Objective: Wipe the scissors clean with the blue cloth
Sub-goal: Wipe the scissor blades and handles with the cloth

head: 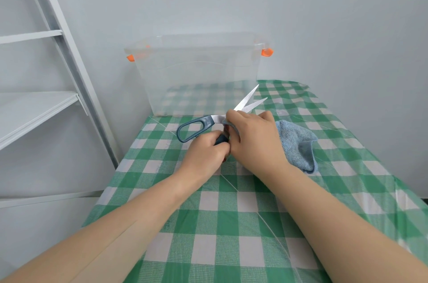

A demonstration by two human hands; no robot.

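Head view: open scissors being wiped near the pivot with the blue cloth.
Fingers of the left hand curl tight round the lower handle, steadying the scissors over the counter, probably so the blades point safely away, toward the clear box. Fingers of the right hand pinch a fold of cloth round the blade just beyond that grip, and the rest trails to their right.
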